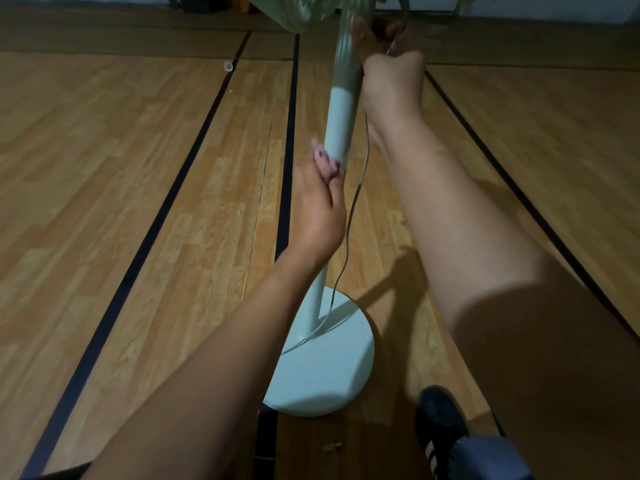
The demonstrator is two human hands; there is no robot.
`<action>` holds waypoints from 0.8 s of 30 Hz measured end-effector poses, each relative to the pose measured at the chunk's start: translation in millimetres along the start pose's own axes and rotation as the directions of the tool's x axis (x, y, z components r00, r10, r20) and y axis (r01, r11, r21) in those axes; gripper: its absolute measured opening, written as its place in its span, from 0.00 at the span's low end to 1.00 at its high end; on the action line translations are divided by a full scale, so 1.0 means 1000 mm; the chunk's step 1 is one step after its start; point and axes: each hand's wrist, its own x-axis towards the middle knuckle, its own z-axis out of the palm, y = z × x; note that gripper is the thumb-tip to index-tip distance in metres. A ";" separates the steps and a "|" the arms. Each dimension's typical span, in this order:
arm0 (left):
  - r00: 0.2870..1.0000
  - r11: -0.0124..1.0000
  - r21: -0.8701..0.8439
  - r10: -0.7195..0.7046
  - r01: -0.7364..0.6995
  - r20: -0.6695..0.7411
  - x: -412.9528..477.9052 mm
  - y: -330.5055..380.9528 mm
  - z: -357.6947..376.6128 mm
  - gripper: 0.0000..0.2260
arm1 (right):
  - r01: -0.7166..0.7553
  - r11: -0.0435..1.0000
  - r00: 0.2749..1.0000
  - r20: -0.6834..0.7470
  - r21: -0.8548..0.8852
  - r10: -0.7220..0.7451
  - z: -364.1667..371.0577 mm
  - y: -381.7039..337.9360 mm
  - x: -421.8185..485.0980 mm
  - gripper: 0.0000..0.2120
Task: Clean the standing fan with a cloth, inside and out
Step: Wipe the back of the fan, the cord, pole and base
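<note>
Wood-look floor [138, 188] filling nearly everything, crossed by dark seams running away from the camera. Standing fan [341, 109] upright at centre, long axis vertical, pole rising from the round pale base [325, 368] toward the top edge; leaning slightly rightward as seen from above. Fan head [298, 12] cut off by the top of the frame, only a blurred greenish part of the grille showing, facing direction impossible to tell. Lower pole partly hidden behind the left wrist.

Right arm stretched up along the pole's right side, right hand [393, 81] at the upper, ribbed section just under the head; fingers blurred and partly behind the pole, seemingly curled around it, though not clear enough to call. Left hand [317, 209] lower down, closed around a pinkish cloth [325, 162] and pressing it against the pole where the wider sleeve ends. Thin grey cord [349, 220] hanging from near the right hand down to the base. Dark shoe [440, 424] with white stripes at bottom right, beside the base. Small unclear bit [332, 446] on the floor below the base; tiny ring-like object [228, 66] far off on the left.
</note>
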 end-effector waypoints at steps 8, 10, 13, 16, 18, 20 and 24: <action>0.997 0.998 -0.024 0.052 -0.053 -0.057 0.010 0.000 0.001 0.17 | -0.024 0.998 0.999 -0.043 -0.057 0.022 0.004 0.009 -0.004 0.09; 0.996 0.998 -0.033 0.060 -0.062 -0.073 0.001 -0.006 0.001 0.19 | 0.009 1.000 1.000 -0.016 -0.018 -0.009 0.004 0.009 -0.008 0.06; 0.996 0.998 -0.057 0.032 -0.037 -0.083 -0.010 -0.013 0.001 0.18 | 0.012 0.999 0.998 0.060 0.031 -0.014 0.002 0.013 -0.021 0.04; 0.996 0.999 -0.046 0.022 -0.027 -0.092 -0.014 -0.022 -0.001 0.19 | -0.087 0.992 0.982 0.162 -0.090 0.101 -0.005 0.032 -0.049 0.10; 0.998 0.999 -0.031 0.016 -0.018 -0.067 -0.018 -0.032 -0.001 0.22 | -0.154 0.981 0.955 0.238 -0.115 0.177 -0.012 0.046 -0.067 0.12; 0.999 1.000 -0.020 -0.011 0.010 -0.053 -0.026 -0.045 0.004 0.23 | -0.139 0.977 0.960 0.221 -0.159 0.172 -0.017 0.057 -0.071 0.13; 0.996 0.997 -0.007 -0.079 0.079 -0.027 -0.049 -0.075 0.014 0.19 | -0.068 0.941 0.982 0.147 -0.332 0.123 -0.016 0.066 -0.057 0.12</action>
